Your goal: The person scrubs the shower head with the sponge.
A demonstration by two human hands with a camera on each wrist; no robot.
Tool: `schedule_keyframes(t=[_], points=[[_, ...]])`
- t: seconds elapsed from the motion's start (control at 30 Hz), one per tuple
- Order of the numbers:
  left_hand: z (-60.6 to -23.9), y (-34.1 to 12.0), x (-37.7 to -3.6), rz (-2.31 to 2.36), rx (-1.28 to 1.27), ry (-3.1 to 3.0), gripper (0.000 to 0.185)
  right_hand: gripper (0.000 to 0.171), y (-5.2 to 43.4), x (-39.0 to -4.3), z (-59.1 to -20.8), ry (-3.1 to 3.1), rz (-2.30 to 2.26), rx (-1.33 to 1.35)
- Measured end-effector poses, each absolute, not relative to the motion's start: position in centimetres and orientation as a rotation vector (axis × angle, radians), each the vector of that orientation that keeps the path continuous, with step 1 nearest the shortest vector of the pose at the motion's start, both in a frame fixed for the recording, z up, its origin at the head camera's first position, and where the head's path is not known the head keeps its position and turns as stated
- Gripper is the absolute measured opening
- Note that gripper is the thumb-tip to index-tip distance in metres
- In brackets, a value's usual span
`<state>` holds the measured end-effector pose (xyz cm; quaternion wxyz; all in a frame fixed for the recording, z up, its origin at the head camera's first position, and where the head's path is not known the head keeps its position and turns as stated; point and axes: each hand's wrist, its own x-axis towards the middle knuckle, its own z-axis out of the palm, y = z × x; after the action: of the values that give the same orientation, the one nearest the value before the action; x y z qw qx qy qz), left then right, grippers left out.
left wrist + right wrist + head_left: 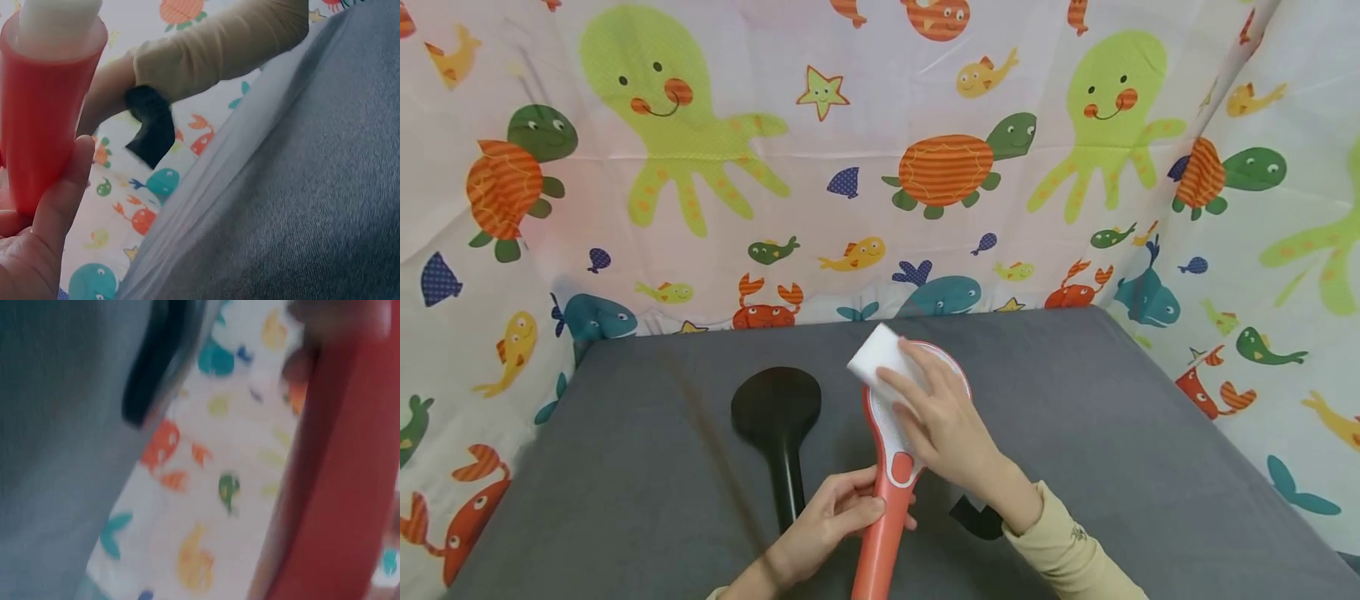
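My left hand (842, 517) grips the handle of a red, long-handled paddle (887, 533) with a pale, red-rimmed face and an oval red patch at its neck. My right hand (947, 417) holds a white sponge block (878, 354) against the upper part of that face, fingers spread over it. Much of the face is hidden by hand and sponge. In the left wrist view the red handle (44, 119) stands upright in the left fingers. The right wrist view is blurred, with the red handle (350, 462) along its right side. To the left lies a black paddle (778, 417) with a rounded head.
Grey cloth (1075, 400) covers the table. A white curtain printed with sea animals (865, 208) stands behind it and along both sides. A dark strap-like piece (977, 518) is at my right wrist. A thin blurred brown line (715, 442) crosses the left side.
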<state>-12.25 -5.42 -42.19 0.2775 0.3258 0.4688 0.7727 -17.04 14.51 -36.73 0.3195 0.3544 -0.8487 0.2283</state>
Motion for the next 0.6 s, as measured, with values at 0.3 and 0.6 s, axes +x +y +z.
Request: schedule_keyframes(t=[0.3, 0.6], points=[[-42.0, -5.7, -12.5, 2.152, 0.789, 1.378, 0.035, 0.044, 16.8, -16.0, -38.3, -2.316, 0.645, 0.624], [-42.1, -5.6, -12.6, 2.108, 0.824, 1.335, 0.039, 0.037, 13.6, -15.0, -38.4, -2.196, 0.73, 0.951]])
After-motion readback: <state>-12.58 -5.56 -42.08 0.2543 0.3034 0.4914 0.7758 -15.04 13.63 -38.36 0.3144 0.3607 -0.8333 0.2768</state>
